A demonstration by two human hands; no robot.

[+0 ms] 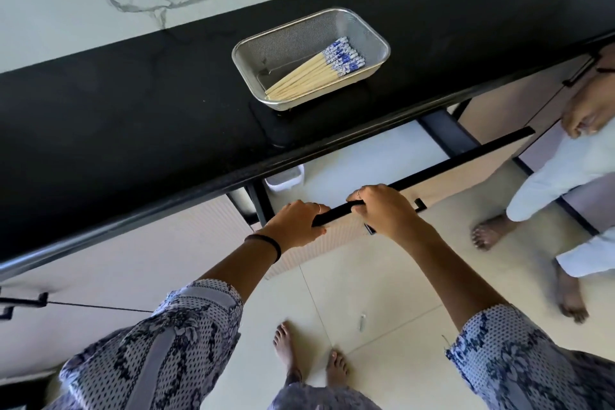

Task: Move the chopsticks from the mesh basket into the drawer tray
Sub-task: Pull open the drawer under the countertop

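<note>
A silver mesh basket (366, 31) sits on the black countertop (133, 103). Inside it lie several pale chopsticks (312, 71) with blue-and-white patterned tops, pointing to the lower left. Below the counter a drawer (349, 156) stands partly pulled out. A corner of a white tray (287, 178) shows inside it, mostly hidden under the counter edge. My left hand (296, 225) and my right hand (382, 210) both grip the drawer's black top edge (466, 156), side by side.
Another person stands at the right, with a hand (587, 113), white trousers (562, 183) and bare feet (492, 231). My own bare feet (312, 359) are on the pale tiled floor. A closed cabinet handle (20, 304) is at the lower left.
</note>
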